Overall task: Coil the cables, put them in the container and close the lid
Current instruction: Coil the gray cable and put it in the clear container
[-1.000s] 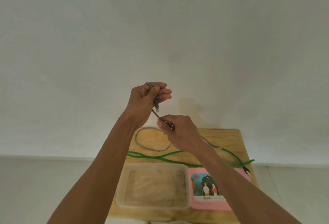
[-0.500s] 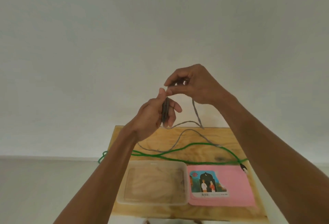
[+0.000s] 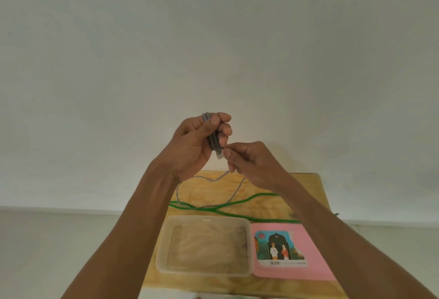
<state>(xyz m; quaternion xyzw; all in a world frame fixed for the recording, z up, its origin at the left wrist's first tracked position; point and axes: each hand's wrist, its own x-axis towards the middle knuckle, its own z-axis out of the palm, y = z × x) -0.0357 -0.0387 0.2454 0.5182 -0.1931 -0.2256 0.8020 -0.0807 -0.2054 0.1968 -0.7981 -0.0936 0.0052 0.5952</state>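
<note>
— Cable check: where's the grey cable [image 3: 212, 141]?
— Head view: my left hand [image 3: 193, 143] grips its coiled loops, raised over the table [image 3: 306, 187]. My right hand [image 3: 253, 160] pinches the loose strand just beside.
— And the rest?
— Green cable [image 3: 228, 206] sprawls on the table, behind the open container [image 3: 204, 245] and pink lid [image 3: 294, 253].

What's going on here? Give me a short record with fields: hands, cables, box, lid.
left hand: grips coiled loops of the grey cable
right hand: fingers pinch the grey cable's loose run
green cable: uncoiled, lying across the wooden table
container: clear, open, no cable inside
lid: pink, flat on the table right of the container
</note>
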